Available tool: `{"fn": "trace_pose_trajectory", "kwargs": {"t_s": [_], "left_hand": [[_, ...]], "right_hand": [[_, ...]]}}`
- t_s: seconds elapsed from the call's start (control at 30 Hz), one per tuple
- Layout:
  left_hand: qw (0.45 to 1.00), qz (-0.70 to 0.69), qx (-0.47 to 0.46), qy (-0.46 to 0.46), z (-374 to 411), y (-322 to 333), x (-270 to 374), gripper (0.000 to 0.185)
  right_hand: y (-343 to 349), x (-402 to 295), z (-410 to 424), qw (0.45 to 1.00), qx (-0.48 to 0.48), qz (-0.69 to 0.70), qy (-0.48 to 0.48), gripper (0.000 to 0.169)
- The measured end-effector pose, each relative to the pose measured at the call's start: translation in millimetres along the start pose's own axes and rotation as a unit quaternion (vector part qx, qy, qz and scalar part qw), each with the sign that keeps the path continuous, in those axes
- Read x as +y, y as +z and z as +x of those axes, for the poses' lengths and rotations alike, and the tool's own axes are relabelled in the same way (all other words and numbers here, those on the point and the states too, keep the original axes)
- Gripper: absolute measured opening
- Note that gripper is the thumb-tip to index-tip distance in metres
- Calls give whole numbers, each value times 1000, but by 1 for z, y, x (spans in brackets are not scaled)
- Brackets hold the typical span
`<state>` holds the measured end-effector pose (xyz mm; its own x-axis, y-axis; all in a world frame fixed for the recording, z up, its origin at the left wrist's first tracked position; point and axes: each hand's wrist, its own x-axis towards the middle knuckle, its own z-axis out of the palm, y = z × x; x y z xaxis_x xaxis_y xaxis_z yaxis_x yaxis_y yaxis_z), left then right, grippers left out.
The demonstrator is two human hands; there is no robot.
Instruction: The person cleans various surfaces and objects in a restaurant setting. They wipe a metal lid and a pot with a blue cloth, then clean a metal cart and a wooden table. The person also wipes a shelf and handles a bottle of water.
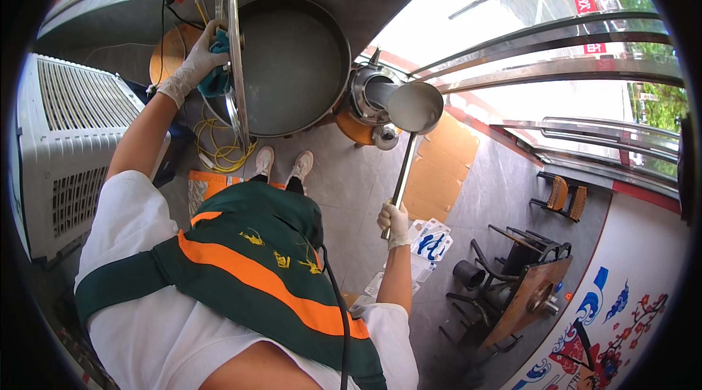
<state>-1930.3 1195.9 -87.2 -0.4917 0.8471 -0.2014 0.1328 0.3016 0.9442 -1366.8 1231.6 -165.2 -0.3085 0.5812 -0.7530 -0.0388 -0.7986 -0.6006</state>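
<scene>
My gloved left hand (200, 63) grips a teal cloth (218, 69) against a large metal-rimmed lid (236, 50), which stands on edge. Beside the lid, a wide round pan (290, 69) holds cloudy grey liquid. In my gloved right hand (395, 222) is the long handle of a metal ladle (415, 107). The ladle's bowl, with whitish liquid in it, is tipped at the mouth of a steel kettle (359, 96), and liquid appears to run from it into the kettle. A small round kettle lid (385, 137) hangs or rests at the kettle's near side.
A wooden stool (351, 129) supports the kettle. Yellow cable (211, 146) lies coiled by my feet, and flattened cardboard (436, 165) covers floor at right. A white air cooler (77, 143) stands left. Glass doors with metal bars (548, 69), a wooden table (526, 302) and chairs are at right.
</scene>
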Motion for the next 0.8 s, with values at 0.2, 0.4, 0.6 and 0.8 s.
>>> {"fn": "trace_pose_trajectory", "kwargs": {"t_s": [0.2, 0.4, 0.6, 0.8], "left_hand": [[998, -58, -6, -19, 3, -5, -14, 61], [1000, -11, 9, 0, -1, -6, -8, 63], [1000, -19, 18, -12, 8, -14, -35, 72], [1000, -5, 2, 6, 6, -13, -27, 72]], "right_hand": [[13, -4, 5, 994, 74, -72, -27, 11], [27, -4, 10, 971, 140, -187, -48, 15], [22, 27, 35, 861, 253, -419, -136, 17], [11, 48, 50, 692, 283, -622, -232, 24]]}}
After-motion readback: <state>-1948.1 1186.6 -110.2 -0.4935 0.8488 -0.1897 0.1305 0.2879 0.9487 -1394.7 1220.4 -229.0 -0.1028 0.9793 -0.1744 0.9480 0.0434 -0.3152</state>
